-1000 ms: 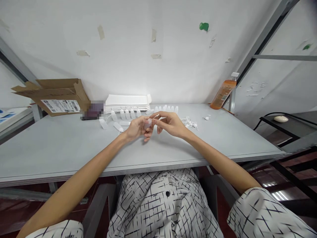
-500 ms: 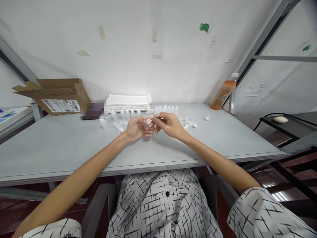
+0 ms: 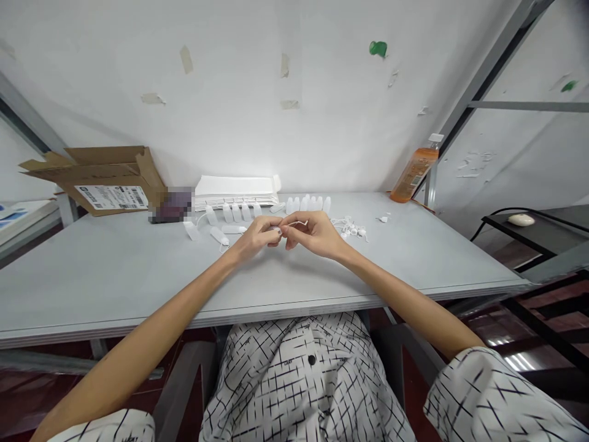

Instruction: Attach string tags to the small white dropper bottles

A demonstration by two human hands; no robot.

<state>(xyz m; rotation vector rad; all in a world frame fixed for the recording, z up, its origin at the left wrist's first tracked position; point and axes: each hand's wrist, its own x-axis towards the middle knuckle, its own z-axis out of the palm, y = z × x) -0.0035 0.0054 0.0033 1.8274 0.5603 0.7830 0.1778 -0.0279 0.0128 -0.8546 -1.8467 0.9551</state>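
My left hand (image 3: pixel 256 238) is closed around a small translucent plastic bottle, now mostly hidden by the fingers. At its top, a bit of a small white cap (image 3: pixel 278 229) shows between the two hands. My right hand (image 3: pixel 317 234) pinches at this cap with thumb and forefinger, its fingertips touching those of the left. Just left of my hands lie several small bottles, one of them a capped bottle (image 3: pixel 219 236) on its side. To the right of my right hand is a loose pile of white caps with thin straps (image 3: pixel 353 228).
Behind my hands stand a row of capped bottles (image 3: pixel 237 212) and a group of uncapped bottles (image 3: pixel 309 202). A stack of white sheets (image 3: pixel 239 185) lies against the wall. An open cardboard box (image 3: pixel 110 181) is at left, an orange drink bottle (image 3: pixel 416 172) at right.
My left hand has turned over, so the bottle top that faced up is now mostly covered. My right fingertips have moved slightly left, onto the bottle's top.
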